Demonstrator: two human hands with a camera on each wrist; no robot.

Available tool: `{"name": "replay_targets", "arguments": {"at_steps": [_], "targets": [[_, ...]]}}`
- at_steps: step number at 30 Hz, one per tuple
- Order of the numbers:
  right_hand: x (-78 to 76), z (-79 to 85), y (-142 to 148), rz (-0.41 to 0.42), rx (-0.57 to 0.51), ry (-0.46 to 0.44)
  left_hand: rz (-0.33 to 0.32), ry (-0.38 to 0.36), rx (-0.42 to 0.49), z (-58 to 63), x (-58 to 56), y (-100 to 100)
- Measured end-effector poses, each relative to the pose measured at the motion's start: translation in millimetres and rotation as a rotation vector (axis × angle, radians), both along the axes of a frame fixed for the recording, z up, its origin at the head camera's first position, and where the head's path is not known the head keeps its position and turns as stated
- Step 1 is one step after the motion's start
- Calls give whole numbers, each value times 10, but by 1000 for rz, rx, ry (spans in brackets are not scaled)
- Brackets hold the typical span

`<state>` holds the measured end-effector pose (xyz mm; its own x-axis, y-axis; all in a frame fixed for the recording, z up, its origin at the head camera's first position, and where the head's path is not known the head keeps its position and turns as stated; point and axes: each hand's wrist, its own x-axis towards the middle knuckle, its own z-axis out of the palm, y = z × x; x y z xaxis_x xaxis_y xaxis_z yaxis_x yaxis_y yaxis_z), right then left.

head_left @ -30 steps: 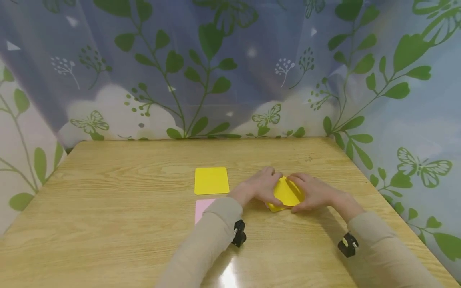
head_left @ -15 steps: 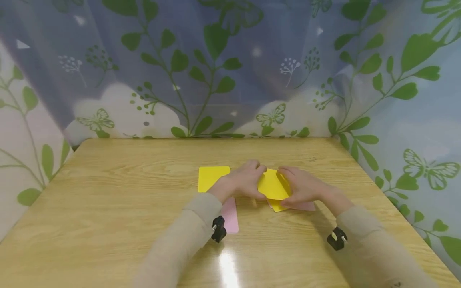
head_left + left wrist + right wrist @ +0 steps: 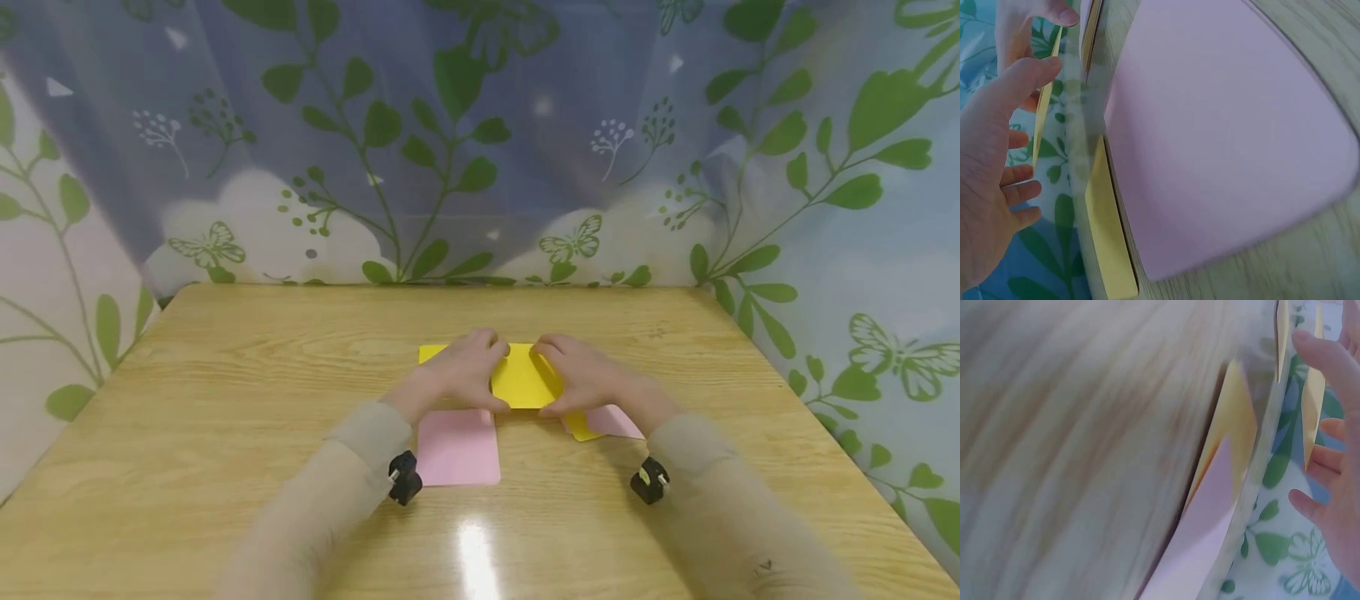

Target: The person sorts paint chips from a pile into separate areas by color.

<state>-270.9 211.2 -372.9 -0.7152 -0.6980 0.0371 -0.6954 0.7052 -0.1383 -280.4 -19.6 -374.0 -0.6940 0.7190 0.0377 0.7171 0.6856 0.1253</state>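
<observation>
A square yellow card (image 3: 525, 377) is held above the table between both hands. My left hand (image 3: 459, 373) grips its left edge, and my right hand (image 3: 592, 379) grips its right edge. Seen from the left wrist, the card (image 3: 1046, 106) hangs edge-on, clear of the tabletop. Under my left hand lies a second yellow card (image 3: 429, 352), mostly covered by that hand. Nearer to me is a flat pink card (image 3: 458, 450). Partly hidden below my right hand are overlapping cards, one pink (image 3: 617, 421) and one yellow (image 3: 1235, 419).
The cards lie on a wood-grain table (image 3: 262, 375). A curtain (image 3: 525, 150) printed with leaves and butterflies stands behind it and along both sides. Light glares off the table (image 3: 478, 550) near the front.
Both hands have carried the yellow card leftward, off the overlapping cards at the right. The pink card at the front has come into full view, while the left yellow card is now mostly covered.
</observation>
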Motion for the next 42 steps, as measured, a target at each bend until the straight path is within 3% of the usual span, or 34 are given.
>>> {"name": "replay_targets", "arguments": {"at_steps": [7, 12, 18, 27, 31, 36, 42], "targets": [[-125, -33, -228, 50, -24, 66, 47, 97, -109, 1, 14, -234], [-199, -4, -387, 71, -9, 88, 49, 149, -132, 4, 17, -372], [-252, 39, -583, 62, 39, 78, 84, 117, -115, 28, -4, -533], [-316, 32, -822, 53, 69, 71, 61, 131, -73, 22, -44, -725], [-326, -1, -878, 51, 63, 74, 69, 118, -96, 6, -57, -754], [-341, -47, -929, 30, 70, 54, 88, 51, -114, -9, -73, -748], [-359, -69, -1012, 15, 107, 12, 94, 36, -120, -24, -96, -785]]}}
